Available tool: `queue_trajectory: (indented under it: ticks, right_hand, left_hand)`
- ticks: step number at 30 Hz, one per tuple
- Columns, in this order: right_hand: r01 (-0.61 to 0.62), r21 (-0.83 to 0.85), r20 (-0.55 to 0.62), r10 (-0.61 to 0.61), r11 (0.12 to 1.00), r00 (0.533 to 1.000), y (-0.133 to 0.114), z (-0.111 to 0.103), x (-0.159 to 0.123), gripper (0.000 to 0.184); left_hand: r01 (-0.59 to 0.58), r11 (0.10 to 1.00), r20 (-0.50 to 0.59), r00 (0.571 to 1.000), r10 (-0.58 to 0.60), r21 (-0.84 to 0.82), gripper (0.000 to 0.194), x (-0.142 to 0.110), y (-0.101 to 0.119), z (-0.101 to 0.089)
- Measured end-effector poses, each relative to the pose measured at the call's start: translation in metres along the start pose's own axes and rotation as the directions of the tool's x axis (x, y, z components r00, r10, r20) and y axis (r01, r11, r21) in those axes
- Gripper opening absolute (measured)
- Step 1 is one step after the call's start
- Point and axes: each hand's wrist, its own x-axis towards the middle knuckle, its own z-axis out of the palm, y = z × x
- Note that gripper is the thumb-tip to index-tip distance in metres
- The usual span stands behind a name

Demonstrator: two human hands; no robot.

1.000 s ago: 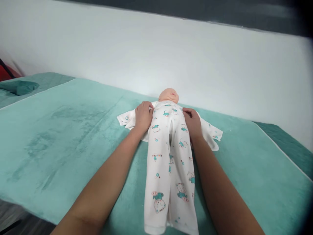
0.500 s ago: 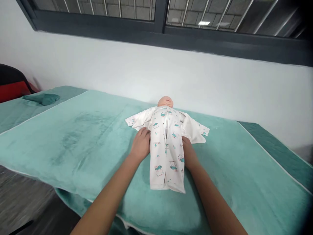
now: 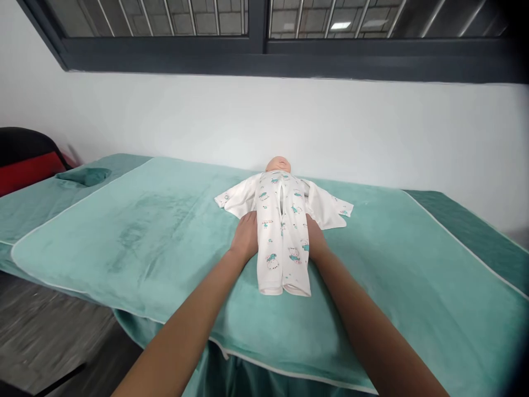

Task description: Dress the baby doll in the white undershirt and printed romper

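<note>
A baby doll lies on its back on the bed, its pinkish head [image 3: 278, 164] toward the wall. Its white baby shirt [image 3: 324, 204] has both sleeves spread out. Over the front of the doll lie white baby pants [image 3: 282, 248] with teal and red cartoon prints, the leg ends toward me. At the left side edge of the pants, my left hand [image 3: 247, 234] is closed on the cloth, fingers partly hidden. My right hand [image 3: 316, 237] grips the opposite edge, its thumb and fingertips mostly covered by the fabric.
A teal sheet [image 3: 173, 275] with white piping covers the bed. A darker teal folded cloth [image 3: 88, 176] lies at the far left, near a black and red chair [image 3: 31, 160]. Behind stand a white wall [image 3: 206, 121] and a dark window frame [image 3: 165, 55].
My view has tilted and levelled, so the bed's front edge shows more. Both hands stay at the sides of the pants, and the pants' leg ends appear higher in the picture.
</note>
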Motion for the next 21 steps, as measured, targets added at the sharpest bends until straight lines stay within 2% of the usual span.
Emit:
queue_trajectory:
  ticks: [5, 10, 21]
  right_hand:
    - [0.013, 0.049, -0.001, -0.013, 0.999, 1.0, 0.0, -0.001, -0.001, 0.015]
    - [-0.032, 0.09, -0.035, 0.035, 0.995, 0.999, -0.001, -0.001, -0.002, 0.013]
    - [-0.063, 0.174, -0.072, 0.076, 0.983, 0.994, 0.004, 0.001, -0.012, 0.019]
  left_hand:
    - [0.038, 0.999, 0.003, 0.999, -0.038, 0.008, 0.029, 0.002, 0.002, -0.001]
    - [0.076, 0.997, 0.007, 0.997, -0.076, 0.023, 0.018, 0.003, 0.005, -0.002]
    - [0.038, 0.998, 0.028, 0.999, -0.037, -0.051, 0.03, 0.003, 0.01, -0.007]
